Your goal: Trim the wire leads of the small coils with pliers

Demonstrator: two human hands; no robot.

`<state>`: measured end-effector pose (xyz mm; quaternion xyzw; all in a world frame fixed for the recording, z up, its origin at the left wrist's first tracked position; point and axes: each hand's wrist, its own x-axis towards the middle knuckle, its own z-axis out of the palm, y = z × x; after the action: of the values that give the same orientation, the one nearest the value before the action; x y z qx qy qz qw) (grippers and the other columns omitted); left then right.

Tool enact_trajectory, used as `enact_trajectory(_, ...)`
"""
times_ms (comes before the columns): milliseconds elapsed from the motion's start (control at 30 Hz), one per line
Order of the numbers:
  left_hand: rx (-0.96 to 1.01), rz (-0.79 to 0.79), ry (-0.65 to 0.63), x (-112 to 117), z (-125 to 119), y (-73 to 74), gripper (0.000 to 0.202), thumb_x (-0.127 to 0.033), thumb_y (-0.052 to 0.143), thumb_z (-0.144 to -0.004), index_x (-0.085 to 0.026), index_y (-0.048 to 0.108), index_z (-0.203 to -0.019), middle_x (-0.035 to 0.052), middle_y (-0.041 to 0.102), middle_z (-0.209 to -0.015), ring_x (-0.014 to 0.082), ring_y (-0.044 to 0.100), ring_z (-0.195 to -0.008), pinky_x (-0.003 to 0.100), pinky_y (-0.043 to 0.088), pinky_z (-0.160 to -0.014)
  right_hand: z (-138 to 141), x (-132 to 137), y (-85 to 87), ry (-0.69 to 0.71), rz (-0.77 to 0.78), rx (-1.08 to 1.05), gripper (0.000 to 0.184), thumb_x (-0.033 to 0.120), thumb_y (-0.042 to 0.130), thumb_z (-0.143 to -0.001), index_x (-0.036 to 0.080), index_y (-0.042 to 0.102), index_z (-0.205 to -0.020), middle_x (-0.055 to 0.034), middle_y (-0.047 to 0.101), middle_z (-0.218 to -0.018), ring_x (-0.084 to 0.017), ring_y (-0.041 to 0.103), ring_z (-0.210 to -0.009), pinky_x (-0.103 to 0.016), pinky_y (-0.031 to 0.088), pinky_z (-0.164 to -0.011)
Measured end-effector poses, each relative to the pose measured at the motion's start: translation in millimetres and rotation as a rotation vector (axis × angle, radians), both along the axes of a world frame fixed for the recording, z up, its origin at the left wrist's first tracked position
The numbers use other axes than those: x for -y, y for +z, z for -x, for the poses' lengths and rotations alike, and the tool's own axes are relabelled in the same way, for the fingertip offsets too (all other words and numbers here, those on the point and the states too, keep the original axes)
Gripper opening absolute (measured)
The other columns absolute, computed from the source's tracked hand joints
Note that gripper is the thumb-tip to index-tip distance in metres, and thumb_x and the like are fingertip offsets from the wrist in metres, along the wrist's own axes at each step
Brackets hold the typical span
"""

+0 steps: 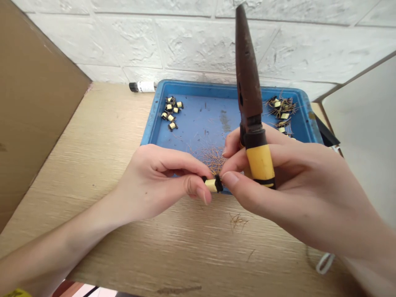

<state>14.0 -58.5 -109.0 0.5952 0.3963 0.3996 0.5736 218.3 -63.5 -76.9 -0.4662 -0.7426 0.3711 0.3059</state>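
The small coil, yellow in the middle with black ends, is between the thumb and forefinger of the left hand. These fingers are clamped on it, and it lies nearly flat, its free black end pointing to the right fingers. I judge that the step in hand is finger work on this end of the coil. The thumb and forefinger of the right hand come close together just beside it; whether they pinch a thin wire there, I cannot tell.

The same right hand holds the pliers in its grip, with the nose standing up and away from the coil, so the tool seems parked. For the next move, I think, I need a steady left pinch and a fine right one; if the pliers are wanted, their nose must be turned down.

About the pose: my left forearm enters from the lower left, my right one from the lower right, and both hands meet over the near edge of the blue tray. Just beyond the fingertips lie loose wires; farther left are trimmed-looking coils, farther right coils with long wires.
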Motion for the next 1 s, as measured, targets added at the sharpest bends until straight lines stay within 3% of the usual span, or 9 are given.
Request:
enact_trajectory(200,-0.021,-0.028,-0.006,-1.9,-1.3,-0.5,0.036,0.009,0.066,-0.072,-0.024,0.079,-0.067,-0.0088,0.078,-0.058,0.0097,0.075,-0.05,0.008,0.059,-0.051,-1.7,0.0,-3.3,0.03,-0.045,0.004,0.021,0.017,0.072,-0.085,0.026,0.071,-0.066,0.0036,0.065,-0.086,-0.008,0.065,-0.079,-0.018,0.055,-0.069)
enact_trajectory(433,-0.027,-0.032,0.03,-1.6,-2.0,-0.4,0.027,0.003,0.075,-0.071,-0.023,0.078,-0.064,-0.0074,0.078,-0.057,0.0113,0.075,-0.05,0.011,0.06,-0.05,1.8,1.3,-1.2,0.006,-0.066,0.034,0.025,0.019,0.067,-0.089,0.025,0.067,-0.064,0.0022,0.065,-0.085,-0.011,0.066,-0.081,-0.023,0.057,-0.071)
enact_trajectory(533,-0.018,-0.044,0.045,-0.7,-2.1,-0.2,0.03,0.006,0.073,-0.071,-0.023,0.079,-0.065,-0.0083,0.078,-0.058,0.0096,0.074,-0.05,0.009,0.059,-0.051,1.0,2.3,0.7,-0.006,-0.052,0.026,0.021,0.016,0.067,-0.085,0.024,0.068,-0.065,0.0029,0.067,-0.09,-0.009,0.067,-0.081,-0.022,0.057,-0.072)
enact_trajectory(833,-0.085,-0.081,0.042,-0.6,-2.4,0.1,0.023,-0.003,0.078,-0.077,-0.022,0.078,-0.066,-0.0057,0.078,-0.058,0.0119,0.075,-0.051,0.012,0.061,-0.05,0.0,0.4,1.4,0.002,-0.036,0.026,0.021,0.018,0.068,-0.083,0.025,0.068,-0.063,0.0033,0.066,-0.086,-0.009,0.067,-0.078,-0.021,0.056,-0.067)
enact_trajectory(1000,-0.069,-0.059,0.05,-1.6,-3.1,1.8,0.024,-0.001,0.078,-0.073,-0.023,0.078,-0.063,-0.007,0.078,-0.057,0.0108,0.073,-0.048,0.011,0.058,-0.046,-0.8,1.3,0.7,0.004,-0.022,0.026,0.021,0.017,0.07,-0.082,0.027,0.069,-0.064,0.003,0.065,-0.085,-0.011,0.066,-0.077,-0.023,0.055,-0.063)
